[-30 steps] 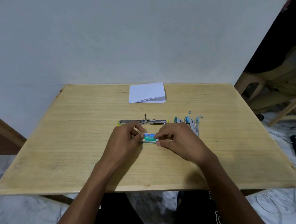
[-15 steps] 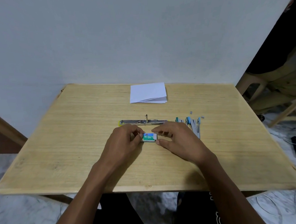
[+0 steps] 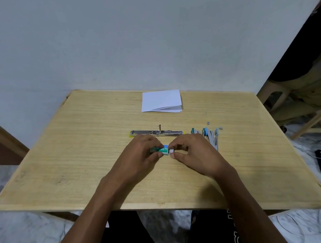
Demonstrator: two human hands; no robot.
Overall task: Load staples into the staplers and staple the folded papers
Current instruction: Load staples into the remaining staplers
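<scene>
Both hands work a small green and blue cardboard staple box (image 3: 162, 149) just above the middle of the light wooden table (image 3: 83, 153).

The left hand (image 3: 139, 156) grips the box's printed sleeve, fingers curled over the top and thumb underneath. The right hand (image 3: 196, 154) pinches, between thumb and forefinger, what looks like the white inner tray (image 3: 171, 151) sticking out of the box's right end; its contents cannot be seen. Both forearms reach in from the near edge, wrists low. Just behind the hands lies a yellow and bare-metal stapler (image 3: 156, 132), opened out flat. To its right, beside the right hand, lies a blue and grey stapler (image 3: 210, 137), also opened. Two small grey staple bits (image 3: 208, 122) lie near it. A stack of folded white papers (image 3: 161, 101) sits at the far edge.
</scene>
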